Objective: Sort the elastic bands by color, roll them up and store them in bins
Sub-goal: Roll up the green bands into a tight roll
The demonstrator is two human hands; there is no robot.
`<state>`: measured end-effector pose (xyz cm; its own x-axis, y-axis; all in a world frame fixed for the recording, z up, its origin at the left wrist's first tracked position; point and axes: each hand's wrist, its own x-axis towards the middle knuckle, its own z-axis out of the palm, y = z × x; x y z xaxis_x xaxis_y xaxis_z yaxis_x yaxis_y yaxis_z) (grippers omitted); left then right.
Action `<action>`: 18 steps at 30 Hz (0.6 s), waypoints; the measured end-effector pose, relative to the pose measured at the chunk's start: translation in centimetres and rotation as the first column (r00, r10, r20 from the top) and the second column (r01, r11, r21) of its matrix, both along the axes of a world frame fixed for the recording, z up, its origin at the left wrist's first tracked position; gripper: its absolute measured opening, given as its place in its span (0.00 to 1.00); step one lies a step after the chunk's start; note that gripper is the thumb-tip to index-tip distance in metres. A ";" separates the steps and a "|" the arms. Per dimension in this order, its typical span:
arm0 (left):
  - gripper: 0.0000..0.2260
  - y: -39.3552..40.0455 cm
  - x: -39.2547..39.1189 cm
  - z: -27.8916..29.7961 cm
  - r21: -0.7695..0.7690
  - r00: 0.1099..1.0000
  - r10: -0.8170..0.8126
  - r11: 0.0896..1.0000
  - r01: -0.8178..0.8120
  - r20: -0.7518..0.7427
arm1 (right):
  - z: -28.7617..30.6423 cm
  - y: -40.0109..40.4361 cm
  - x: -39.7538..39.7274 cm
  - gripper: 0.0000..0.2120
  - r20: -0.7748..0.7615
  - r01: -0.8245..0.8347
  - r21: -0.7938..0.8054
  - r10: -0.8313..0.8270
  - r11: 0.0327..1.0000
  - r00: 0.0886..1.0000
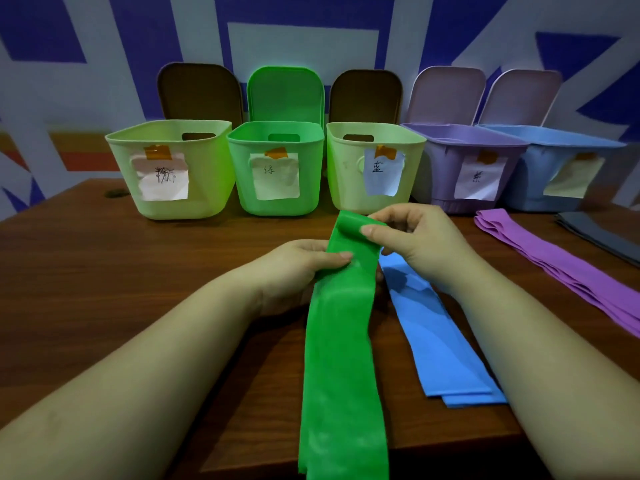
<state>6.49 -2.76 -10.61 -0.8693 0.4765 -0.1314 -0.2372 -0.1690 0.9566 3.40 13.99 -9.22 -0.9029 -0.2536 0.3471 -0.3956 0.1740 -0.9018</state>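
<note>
The green band (pixel 341 341) runs lengthwise from the desk's (pixel 121 289) near edge toward the green bin (pixel 277 168). Both hands pinch its far end: the left hand (pixel 294 271) holds the edge, the right hand (pixel 412 240) curls the tip over, likely starting the roll.

The head camera is looking forward and down from close above the wooden table (pixel 138 271), facing the bins at its far edge.

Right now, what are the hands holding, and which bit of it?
Both hands hold the green band near its far end: the left hand pinches its left edge, the right hand curls the far tip over.
</note>
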 end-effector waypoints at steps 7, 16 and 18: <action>0.13 0.0 0.0 0.5 0.124 0.994 -0.077 0.990 0.067 0.077 | -0.1 0.0 -0.2 0.06 0.024 -0.003 -0.036 0.004 0.999 1.000; 0.11 0.1 0.0 0.6 0.119 0.998 0.011 0.993 -0.018 0.063 | -0.3 -0.2 0.5 0.08 -0.062 -0.068 -0.006 0.067 0.998 0.996; 0.12 0.0 0.0 0.6 0.096 0.997 0.046 0.994 -0.051 0.062 | -0.4 -0.3 0.6 0.11 -0.091 -0.059 0.035 0.062 0.998 0.994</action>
<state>6.54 -2.73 -9.97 -0.8837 0.4471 -0.1388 -0.2829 -0.2738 0.9192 4.00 13.65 -9.65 -0.8504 -0.3191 0.4184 -0.4869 0.1755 -0.8557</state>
